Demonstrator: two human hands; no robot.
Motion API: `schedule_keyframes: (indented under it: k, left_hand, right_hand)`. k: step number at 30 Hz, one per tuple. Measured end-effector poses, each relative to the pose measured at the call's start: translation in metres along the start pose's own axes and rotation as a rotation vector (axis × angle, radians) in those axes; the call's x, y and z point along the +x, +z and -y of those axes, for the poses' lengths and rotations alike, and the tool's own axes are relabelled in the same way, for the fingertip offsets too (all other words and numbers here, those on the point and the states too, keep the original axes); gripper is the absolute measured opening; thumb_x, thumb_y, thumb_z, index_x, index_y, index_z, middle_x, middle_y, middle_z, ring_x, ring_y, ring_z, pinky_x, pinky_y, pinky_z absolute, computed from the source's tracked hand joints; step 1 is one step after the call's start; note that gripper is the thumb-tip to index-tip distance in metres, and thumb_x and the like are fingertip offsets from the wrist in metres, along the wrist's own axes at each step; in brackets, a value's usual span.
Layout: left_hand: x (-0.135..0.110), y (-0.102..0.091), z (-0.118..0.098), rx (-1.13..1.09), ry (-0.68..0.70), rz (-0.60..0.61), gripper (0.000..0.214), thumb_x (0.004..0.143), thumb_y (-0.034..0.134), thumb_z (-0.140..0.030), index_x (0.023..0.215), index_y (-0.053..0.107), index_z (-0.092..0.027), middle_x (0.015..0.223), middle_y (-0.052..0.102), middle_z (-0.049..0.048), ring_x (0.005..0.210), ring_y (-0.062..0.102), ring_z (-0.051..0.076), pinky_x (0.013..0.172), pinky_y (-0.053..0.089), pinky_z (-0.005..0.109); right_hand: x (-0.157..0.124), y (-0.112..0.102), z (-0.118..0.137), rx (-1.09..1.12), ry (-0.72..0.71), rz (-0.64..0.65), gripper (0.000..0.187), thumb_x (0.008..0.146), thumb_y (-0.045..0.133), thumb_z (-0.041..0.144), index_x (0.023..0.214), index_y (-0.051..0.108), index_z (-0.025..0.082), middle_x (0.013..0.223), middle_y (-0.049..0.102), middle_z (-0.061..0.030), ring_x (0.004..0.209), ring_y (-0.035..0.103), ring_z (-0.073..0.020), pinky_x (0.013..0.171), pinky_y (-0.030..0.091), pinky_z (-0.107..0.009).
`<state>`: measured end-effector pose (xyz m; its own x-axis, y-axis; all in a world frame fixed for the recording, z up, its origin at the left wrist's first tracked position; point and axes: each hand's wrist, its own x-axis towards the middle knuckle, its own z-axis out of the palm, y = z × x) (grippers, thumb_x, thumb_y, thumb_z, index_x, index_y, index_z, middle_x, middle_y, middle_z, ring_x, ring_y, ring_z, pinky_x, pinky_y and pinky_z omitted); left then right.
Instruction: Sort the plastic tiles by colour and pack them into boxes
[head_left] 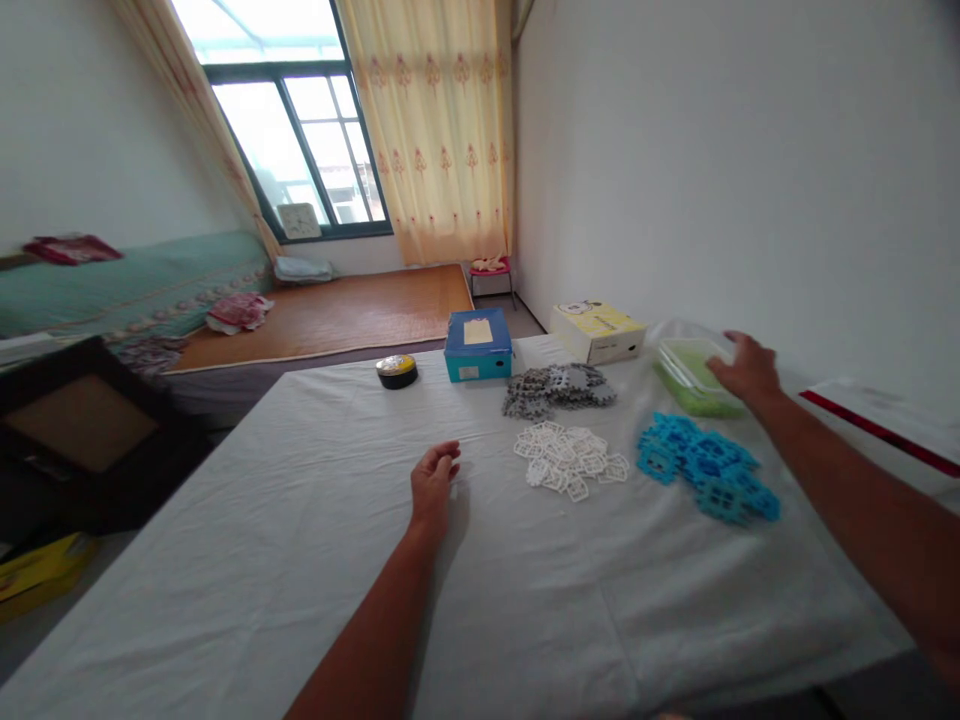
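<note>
My left hand (435, 482) hovers over or rests on the white tablecloth, left of a loose pile of white plastic lattice pieces (566, 460). Its fingers are loosely bent, with nothing visible between them. At the right, my right hand (748, 368) reaches over the right edge of a clear plastic container (686, 360) with green contents or sides. Thumb and fingers are apart there; whether they press on the rim is hard to see. In front of the container lies a heap of blue interlocking plastic pieces (697, 460). Grey pieces of similar make (559, 388) are piled behind the white ones.
A blue box (478, 345), a yellow-and-white box (598, 330) and a round black tin with a yellow top (397, 371) stand along the table's far side. A wall borders the right. A dark chair (90, 430) is at the left, and a bed (352, 310) lies beyond.
</note>
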<state>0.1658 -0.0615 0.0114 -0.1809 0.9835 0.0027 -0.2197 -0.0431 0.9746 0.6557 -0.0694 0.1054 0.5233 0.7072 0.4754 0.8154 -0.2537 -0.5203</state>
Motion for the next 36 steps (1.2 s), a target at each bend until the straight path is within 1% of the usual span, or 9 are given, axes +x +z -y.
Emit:
schedule_keyframes:
  k: [6,10,14,18,22,26,30,33,36]
  left_hand:
    - [-0.002,-0.001,0.0,0.054,0.031,0.016,0.027,0.065,0.061,-0.028,0.085,0.072,-0.015,0.087,0.068,0.0075,0.086,0.062,0.019,0.071,0.048,0.028]
    - [-0.001,-0.006,-0.001,0.052,0.032,-0.004,0.026,0.066,0.057,-0.025,0.084,0.073,-0.015,0.085,0.068,0.0075,0.085,0.063,0.018,0.07,0.048,0.028]
    - [0.002,-0.01,0.002,0.042,0.034,-0.017,0.026,0.068,0.056,-0.024,0.085,0.073,-0.016,0.084,0.069,0.0075,0.083,0.063,0.018,0.068,0.048,0.027]
    - [0.005,-0.009,0.007,0.045,0.057,0.005,0.025,0.068,0.056,-0.021,0.084,0.074,-0.016,0.08,0.069,0.0071,0.08,0.064,0.018,0.065,0.048,0.027]
    - [0.004,-0.008,0.006,0.109,0.151,0.029,0.024,0.071,0.054,-0.018,0.085,0.074,-0.018,0.081,0.069,0.0066,0.078,0.064,0.018,0.067,0.048,0.028]
    - [-0.004,-0.008,-0.013,0.231,0.395,0.029,0.027,0.074,0.051,-0.013,0.085,0.074,-0.022,0.091,0.069,0.0071,0.09,0.062,0.021,0.084,0.047,0.036]
    - [-0.021,-0.008,-0.052,0.279,0.606,0.031,0.022,0.075,0.061,-0.017,0.088,0.075,-0.026,0.104,0.069,0.008,0.112,0.053,0.028,0.107,0.032,0.044]
    - [-0.041,-0.011,-0.08,0.315,0.581,0.109,0.021,0.065,0.077,-0.024,0.085,0.075,-0.028,0.104,0.07,0.0074,0.116,0.052,0.03,0.111,0.026,0.044]
    - [-0.063,-0.018,-0.096,0.415,0.538,0.273,0.032,0.051,0.087,-0.025,0.08,0.075,-0.029,0.09,0.072,0.0062,0.098,0.06,0.029,0.102,0.037,0.04]
  right_hand:
    - [-0.022,0.101,0.134,0.148,-0.452,0.406,0.057,0.085,0.05,0.037,0.137,0.044,0.013,0.132,0.054,-0.0177,0.109,0.059,-0.0258,0.094,0.046,-0.04]
    - [-0.032,0.164,0.209,-0.015,-0.769,0.428,0.062,0.085,0.055,0.034,0.142,0.039,0.014,0.147,0.039,-0.0168,0.129,0.043,-0.0298,0.105,0.036,-0.043]
    - [-0.017,0.207,0.25,-0.219,-0.656,0.464,0.067,0.084,0.06,0.027,0.146,0.035,0.022,0.151,0.034,-0.0151,0.122,0.05,-0.0327,0.1,0.04,-0.046]
    - [-0.002,0.225,0.268,-0.244,-0.658,0.554,0.05,0.09,0.05,0.024,0.139,0.048,0.02,0.145,0.044,-0.0138,0.119,0.054,-0.0289,0.097,0.044,-0.04]
    - [-0.016,0.217,0.28,-0.221,-0.732,0.58,0.043,0.096,0.039,0.025,0.135,0.054,0.021,0.139,0.052,-0.0106,0.118,0.055,-0.0255,0.096,0.045,-0.035]
    - [-0.063,0.188,0.286,-0.182,-0.809,0.598,0.042,0.098,0.034,0.031,0.135,0.054,0.028,0.139,0.053,-0.0059,0.112,0.059,-0.0247,0.089,0.048,-0.034]
    - [-0.129,0.137,0.278,-0.123,-0.862,0.625,0.04,0.097,0.037,0.039,0.134,0.052,0.04,0.14,0.052,-0.002,0.096,0.066,-0.0251,0.08,0.052,-0.038]
    - [-0.175,0.091,0.262,-0.031,-0.826,0.647,0.04,0.094,0.043,0.037,0.132,0.052,0.045,0.14,0.052,-0.0035,0.087,0.068,-0.0245,0.078,0.051,-0.042]
    - [-0.211,0.047,0.245,0.116,-0.772,0.666,0.04,0.091,0.048,0.029,0.127,0.056,0.044,0.137,0.055,-0.0048,0.085,0.069,-0.0235,0.081,0.05,-0.043]
